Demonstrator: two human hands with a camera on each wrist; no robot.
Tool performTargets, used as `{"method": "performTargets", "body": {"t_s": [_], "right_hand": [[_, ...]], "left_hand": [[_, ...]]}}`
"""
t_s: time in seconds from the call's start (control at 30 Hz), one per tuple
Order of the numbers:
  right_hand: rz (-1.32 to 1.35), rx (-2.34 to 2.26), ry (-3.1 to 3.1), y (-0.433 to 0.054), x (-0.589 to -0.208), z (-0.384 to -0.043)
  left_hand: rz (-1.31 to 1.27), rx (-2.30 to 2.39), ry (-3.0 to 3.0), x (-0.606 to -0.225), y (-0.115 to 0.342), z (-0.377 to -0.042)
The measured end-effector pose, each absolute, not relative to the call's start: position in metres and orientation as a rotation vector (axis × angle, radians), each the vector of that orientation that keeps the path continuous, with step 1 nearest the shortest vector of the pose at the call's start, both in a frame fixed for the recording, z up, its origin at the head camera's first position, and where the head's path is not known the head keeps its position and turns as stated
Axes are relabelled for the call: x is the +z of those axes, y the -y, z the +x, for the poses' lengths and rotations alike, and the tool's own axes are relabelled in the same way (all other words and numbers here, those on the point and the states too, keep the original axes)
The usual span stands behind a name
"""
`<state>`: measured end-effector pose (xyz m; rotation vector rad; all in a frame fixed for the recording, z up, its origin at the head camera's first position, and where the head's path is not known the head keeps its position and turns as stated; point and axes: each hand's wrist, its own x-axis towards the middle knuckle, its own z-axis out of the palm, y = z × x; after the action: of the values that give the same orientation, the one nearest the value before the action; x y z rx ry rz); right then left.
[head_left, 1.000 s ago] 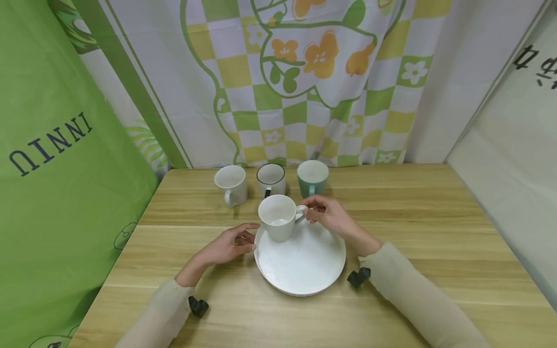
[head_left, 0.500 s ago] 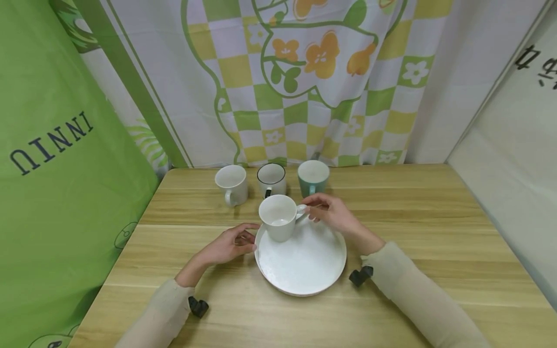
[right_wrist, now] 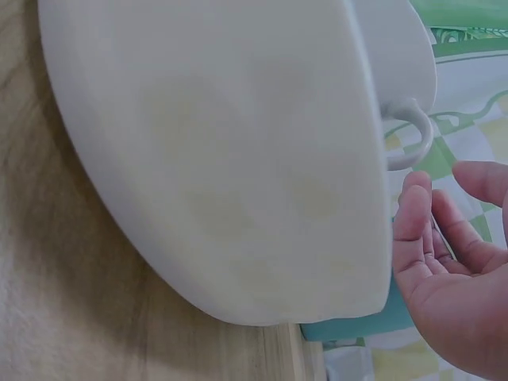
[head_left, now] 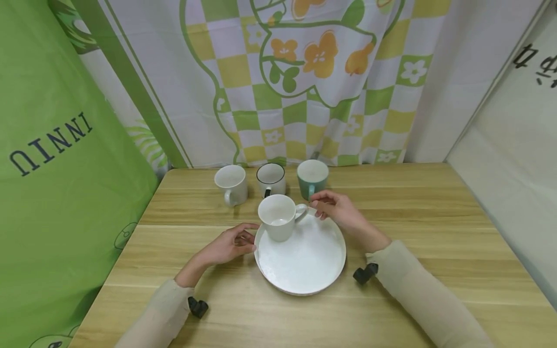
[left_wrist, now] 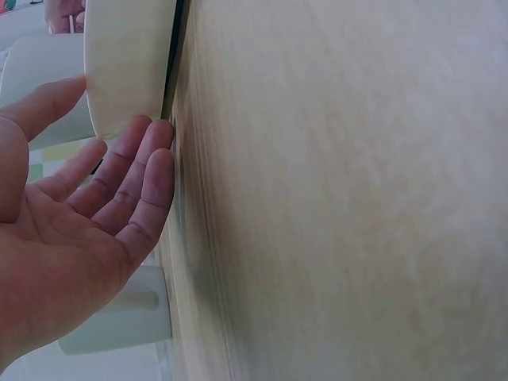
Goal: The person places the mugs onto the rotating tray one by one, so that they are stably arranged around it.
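Standing upright on a round white tray with a raised rim [head_left: 309, 263], a plain white mug with a loop handle [head_left: 277, 223] occupies the far left part of the surface, its handle directed to the right. The tray lies flat on a light wood-grained table [head_left: 243, 321]. The left hand [head_left: 229, 245] is at the tray's left side, fingers loosely bent and spread; in the left wrist view the thumb tip meets the rim, while the fingertips lie at the side wall, touching or just beside it. The right hand [head_left: 338, 210] is above the tray's far right edge, near the mug's handle; its fingers are loosely bent, the thumb stands apart from them, and a gap separates them from the handle in the right wrist view. Behind the tray, three cups form a row: a second white mug [head_left: 230, 186] at left, a white mug with a black rim [head_left: 271, 179] at centre, and a teal mug with a white interior [head_left: 312, 181] at right. A checked, flower-printed cloth [head_left: 300, 113] hangs beyond the table.
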<state>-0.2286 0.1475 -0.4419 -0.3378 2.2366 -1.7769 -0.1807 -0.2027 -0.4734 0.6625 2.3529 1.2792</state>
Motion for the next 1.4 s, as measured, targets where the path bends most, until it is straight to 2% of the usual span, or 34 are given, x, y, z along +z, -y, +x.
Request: {"method": "performTargets", "body": {"t_s": [0.6,1.4], "right_hand": [[-0.194,-1.700,-2.376,-0.150,-0.443,-0.248],[-0.289,-1.588,-2.438,-0.146,-0.447,-0.258]], "left_hand": [[0.671,1.290,-2.342,-0.474,0.203,-0.179],[0.702,1.276,-2.359,-0.472,0.204,-0.179]]}}
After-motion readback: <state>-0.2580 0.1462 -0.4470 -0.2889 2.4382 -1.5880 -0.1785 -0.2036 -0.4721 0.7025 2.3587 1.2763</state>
